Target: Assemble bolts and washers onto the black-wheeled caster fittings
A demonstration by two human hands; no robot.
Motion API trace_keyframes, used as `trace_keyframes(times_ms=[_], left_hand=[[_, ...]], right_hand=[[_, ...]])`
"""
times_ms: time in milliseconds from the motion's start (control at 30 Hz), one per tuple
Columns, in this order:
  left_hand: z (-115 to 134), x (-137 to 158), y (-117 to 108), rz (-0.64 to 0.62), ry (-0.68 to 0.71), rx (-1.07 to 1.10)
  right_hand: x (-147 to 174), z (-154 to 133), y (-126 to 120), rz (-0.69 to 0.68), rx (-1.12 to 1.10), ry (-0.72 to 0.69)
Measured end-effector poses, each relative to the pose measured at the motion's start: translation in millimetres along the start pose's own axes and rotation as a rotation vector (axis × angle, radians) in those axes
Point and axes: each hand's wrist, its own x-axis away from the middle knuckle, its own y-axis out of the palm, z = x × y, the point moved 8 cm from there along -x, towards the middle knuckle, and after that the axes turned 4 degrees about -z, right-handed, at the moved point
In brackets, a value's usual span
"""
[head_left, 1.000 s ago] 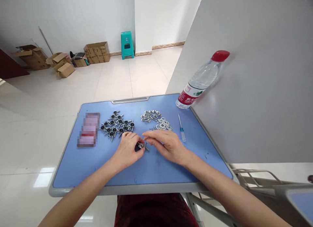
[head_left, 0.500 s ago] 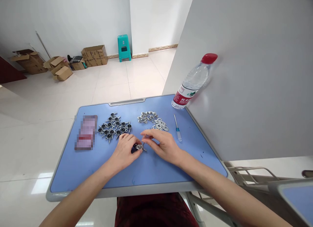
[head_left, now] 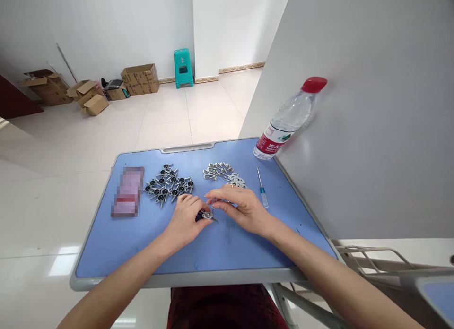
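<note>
My left hand (head_left: 185, 219) is closed on a small metal fitting with a dark body (head_left: 207, 215), low over the blue desk (head_left: 227, 251). Close beside it on the right, my right hand (head_left: 245, 209) pinches thumb and fingers around something thin that I cannot make out. Its fingertips are just above the fitting. Beyond my left hand lies a cluster of similar black-and-silver fittings (head_left: 172, 179). Past my right hand are a pile of shiny metal pieces (head_left: 217, 170) and some flat metal plates (head_left: 236, 179), partly hidden by the fingers.
To the right lies a screwdriver (head_left: 263, 189) with a clear and blue handle. A red-capped water bottle (head_left: 280, 125) leans at the back right near a grey panel (head_left: 372, 130). A blurred-out purple item (head_left: 128, 192) is at the left. Cardboard boxes (head_left: 140, 78) and a green stool (head_left: 183, 68) stand beyond.
The whole view has shifted slightly, so the desk and objects appear a little farther right. Both hands keep nearly the same pose around the fitting.
</note>
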Motion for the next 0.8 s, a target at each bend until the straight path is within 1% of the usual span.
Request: trace_keyframes(times_ms=[133,267,400,533,600,800], left_hand=[[1.3,0.0,-0.8,0.019,-0.008,0.008],[1.2,1.0,1.2,0.012,-0.019,0.010],[1.9,1.5,4.2,-0.017,-0.001,0.007],[4.5,1.9,3.9,-0.055,0.012,-0.008],[6.5,2.3,2.1,-0.064,0.020,-0.005],[6.7,3.0,-1.2,-0.037,0.024,0.008]], right_hand=[[1.8,-1.0,0.5,0.032,0.046,0.000],[6.7,5.8,1.0,0.077,0.101,0.073],[9.1,18.8,-0.3,0.096,0.030,0.165],[10.6,29.2,-3.1,0.076,-0.045,0.237],[10.6,27.9,-3.4,0.058,-0.036,0.219],[7.5,11.4,-1.0,0.033,0.075,0.055]])
